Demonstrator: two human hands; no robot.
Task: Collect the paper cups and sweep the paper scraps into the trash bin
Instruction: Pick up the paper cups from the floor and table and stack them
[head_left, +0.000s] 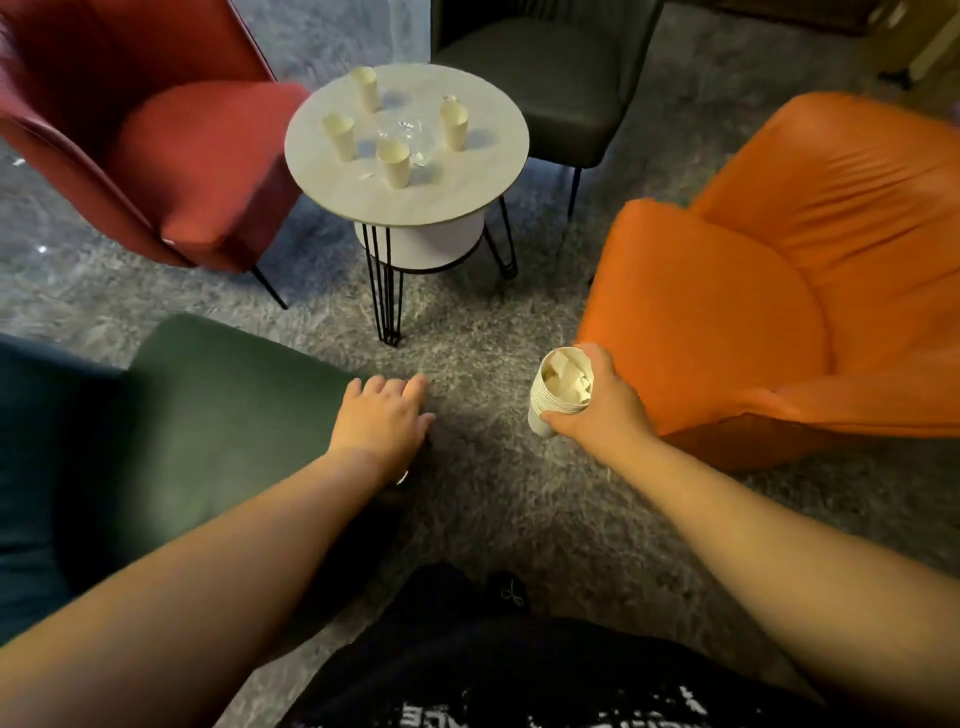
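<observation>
Left hand (382, 415) hovers at lower centre, fingers relaxed, holding nothing. Up top, four paper cups (393, 162) stand on the round counter (467, 192) among scraps. Right hand (597, 402) grips a stack of cups (558, 395) stuffed with paper scraps (566, 376).

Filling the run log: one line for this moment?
right hand: holds cup stack | left hand: free | round table: four cups standing

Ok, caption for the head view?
Right hand holds stacked cups with scraps; four cups wait on the round table.
</observation>
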